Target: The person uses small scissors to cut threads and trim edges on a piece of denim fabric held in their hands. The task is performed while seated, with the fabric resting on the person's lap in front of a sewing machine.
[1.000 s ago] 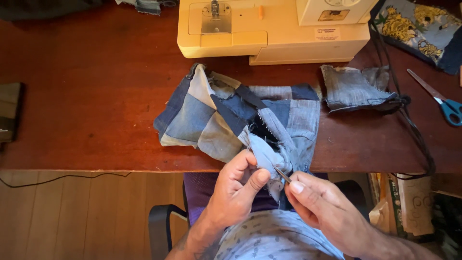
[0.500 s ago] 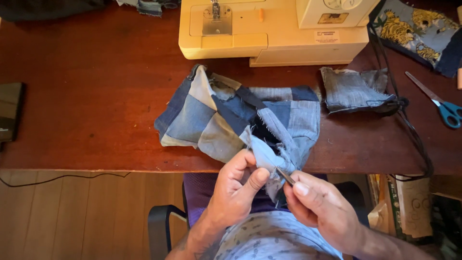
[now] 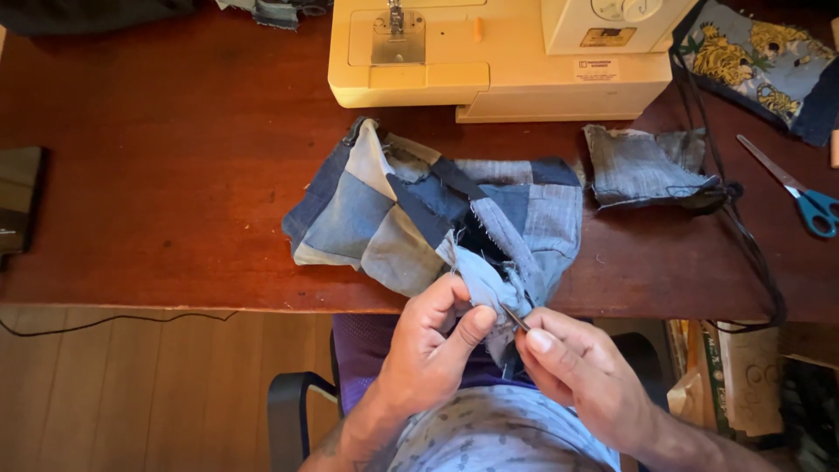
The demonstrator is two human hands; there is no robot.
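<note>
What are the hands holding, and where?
Left hand pinches the denim patchwork at its near edge; right hand holds a thin metal tool by its lower end.

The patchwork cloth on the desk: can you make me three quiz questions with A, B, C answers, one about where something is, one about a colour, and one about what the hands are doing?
1. Where do the scissors lie?
A. at the desk's right edge
B. on the floor
C. on top of the sewing machine

2. What colour are the scissor handles?
A. red
B. blue
C. yellow

3. What is the right hand doing?
A. resting flat on the desk
B. holding scissors
C. pinching a thin dark metal tool against the cloth

Answers:
1 A: the blue-handled scissors lie on the brown wooden desk, far right of the cream sewing machine.
2 B: both handle loops are bright blue.
3 C: the right hand pinches the thin dark metal tool at the blue denim patchwork cloth, which the left hand grips.
</note>
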